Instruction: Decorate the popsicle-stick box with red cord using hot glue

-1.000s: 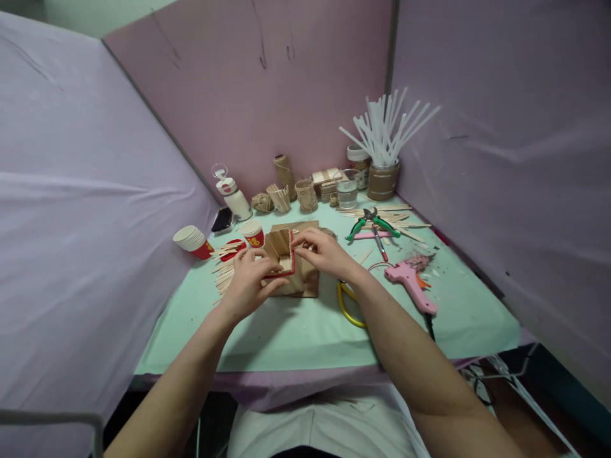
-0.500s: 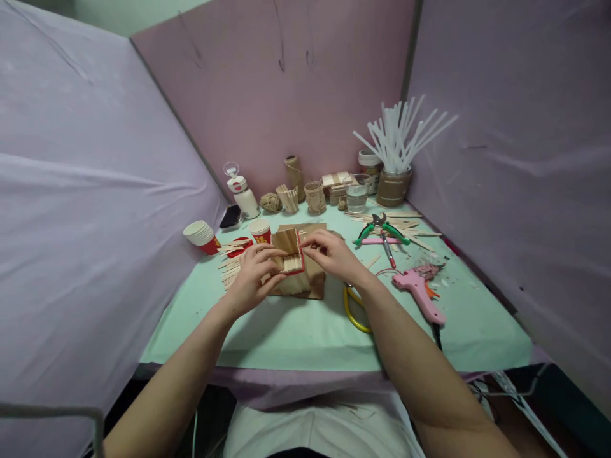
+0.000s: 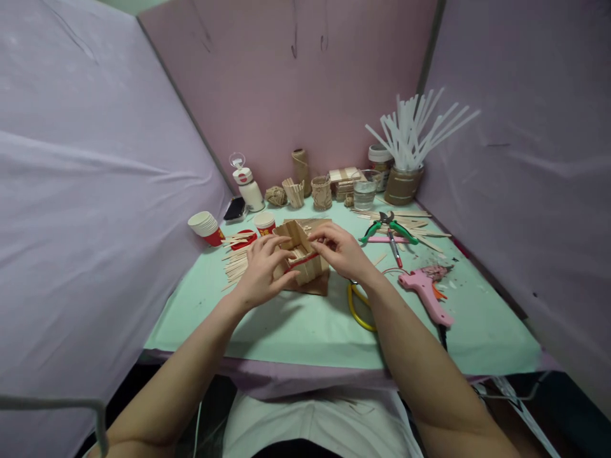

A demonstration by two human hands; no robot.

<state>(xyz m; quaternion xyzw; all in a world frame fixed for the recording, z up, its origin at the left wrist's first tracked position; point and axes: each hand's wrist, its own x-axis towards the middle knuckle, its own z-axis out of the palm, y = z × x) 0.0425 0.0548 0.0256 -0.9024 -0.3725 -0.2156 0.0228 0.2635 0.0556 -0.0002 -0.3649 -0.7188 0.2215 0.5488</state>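
Observation:
A small open box of craft sticks [image 3: 309, 270] is held over a brown board [image 3: 321, 285], with a red strip along its front. My left hand [image 3: 267, 266] holds the box from the left, its fingers at the rim and its thumb low on the front. At the box's upper right corner, my right hand [image 3: 340, 249] has its fingertips pinched on the edge. Whether those fingertips also hold the end of the red strip is too small to tell. Part of the left wall is hidden behind my left hand.
Loose sticks [image 3: 235, 266] and stacked paper cups [image 3: 206, 228] lie to the left. On the right are a pink glue gun [image 3: 424, 292], green-handled cutters [image 3: 387, 228] and yellow-handled scissors [image 3: 356, 312]. A glass of water [image 3: 365, 194] and a pot of white sticks [image 3: 405, 186] stand behind.
The box has turned and tipped, so its front wall with the red strip now shows more. Both hands stay at it, and the whole view has shifted slightly.

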